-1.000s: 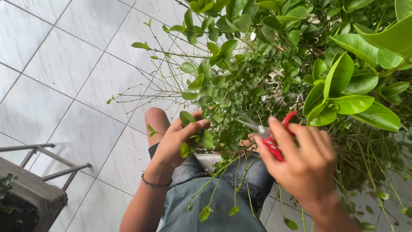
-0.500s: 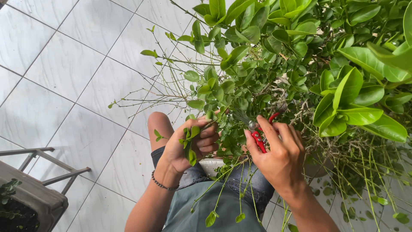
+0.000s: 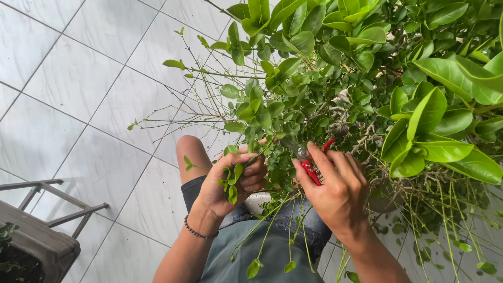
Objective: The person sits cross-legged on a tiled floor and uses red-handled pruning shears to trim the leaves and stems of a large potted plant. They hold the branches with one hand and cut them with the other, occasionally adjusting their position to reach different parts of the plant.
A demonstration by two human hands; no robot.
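Red-handled pruning shears point(image 3: 313, 163) sit clamped in the right hand point(image 3: 335, 188), blades just beyond its fingertips among thin stems, while the left hand point(image 3: 233, 181) close beside it is closed around a light, bendy leafy twig point(image 3: 233, 178), probably best held by its stem

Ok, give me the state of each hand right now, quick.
Left hand: closed around a leafy green sprig.
Right hand: closed on red-handled pruning shears, blades in the bush.
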